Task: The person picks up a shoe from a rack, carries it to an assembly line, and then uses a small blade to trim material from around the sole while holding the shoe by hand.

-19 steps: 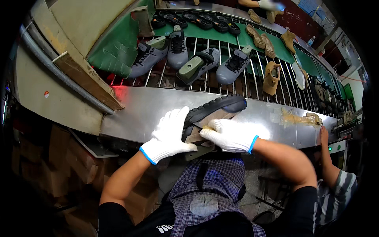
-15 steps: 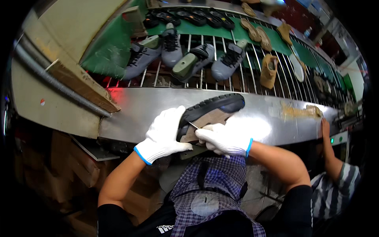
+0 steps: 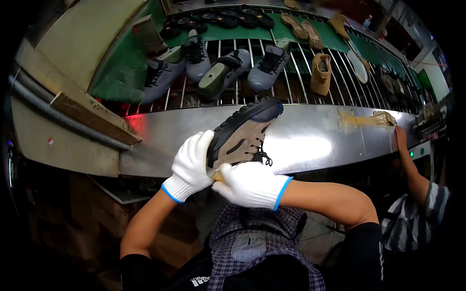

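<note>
My left hand (image 3: 190,162), in a white knit glove, grips a taupe shoe (image 3: 237,148) by its black sole near the lower end. The shoe is tipped on its side over the front edge of the metal bench, with its toe pointing away and to the right. Its black laces hang loose on the right side. At the lower end of the shoe is my right hand (image 3: 252,183), also gloved, its fingers closed on a small hand tool (image 3: 218,176). Only a yellowish piece of this tool shows; the fingers and the left hand hide the rest.
Behind the steel ledge (image 3: 310,131) is a rack of metal bars with several grey shoes (image 3: 268,68) on green lasts. A tan shoe (image 3: 320,75) and several loose soles (image 3: 236,18) lie there too. At the right, another person's hand (image 3: 400,138) touches the ledge.
The shoe has turned so its upper and laces show, and its toe points more away. My right hand has moved left and down to its lower end; the tool's thin metal shaft is now hidden.
</note>
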The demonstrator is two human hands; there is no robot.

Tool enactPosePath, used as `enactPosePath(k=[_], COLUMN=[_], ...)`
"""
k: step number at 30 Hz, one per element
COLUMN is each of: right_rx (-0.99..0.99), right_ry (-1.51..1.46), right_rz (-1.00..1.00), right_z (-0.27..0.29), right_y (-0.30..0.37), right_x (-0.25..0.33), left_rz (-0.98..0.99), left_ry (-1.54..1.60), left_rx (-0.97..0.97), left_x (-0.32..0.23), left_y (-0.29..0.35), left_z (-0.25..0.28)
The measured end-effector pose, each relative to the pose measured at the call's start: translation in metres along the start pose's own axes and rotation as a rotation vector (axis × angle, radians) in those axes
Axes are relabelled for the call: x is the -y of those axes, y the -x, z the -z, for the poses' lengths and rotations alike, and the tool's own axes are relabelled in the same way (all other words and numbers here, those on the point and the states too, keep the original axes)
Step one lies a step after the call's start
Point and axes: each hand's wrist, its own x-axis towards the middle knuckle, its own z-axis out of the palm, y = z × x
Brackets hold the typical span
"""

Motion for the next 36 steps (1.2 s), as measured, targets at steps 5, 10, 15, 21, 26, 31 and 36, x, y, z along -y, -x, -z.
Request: enactPosePath(k=[5, 10, 15, 21, 26, 31, 36], right_rx=[-0.066, -0.006, 0.031, -0.13, -0.033, -0.044, -0.18], right_ry=[0.23, 0.227, 0.24, 0.568, 0.49, 0.197, 0.492], right_rz=[0.029, -0.025, -0.067, 0.119, 0.164, -0.126, -0.193], right_z=[0.027, 0.042, 0.025, -0.027, -0.023, 0.028, 0.064], right_y=[-0.005, 0.001, -0.007, -0.02, -0.016, 0.011, 0.005], right_x=[-0.023, -0.023, -0.005, 0.02, 0.02, -0.027, -0.053], left_rz=[0.01, 0.4, 0.546, 0.365, 0.376, 0.309, 0.449], left_ry=[0.012, 0.156, 0.202, 0.038, 0.003, -0.076, 0.057], left_rx=[-0.059, -0.163, -0.111, -0.283, -0.234, 0.0, 0.593], left_x=[-0.004, -0.019, -0.023, -0.009, -0.004, -0.005, 0.001], left_y=[0.004, 0.055, 0.058, 0.061, 0.059, 0.028, -0.07], left_z=[0.0, -0.014, -0.021, -0.038, -0.033, 0.001, 0.027])
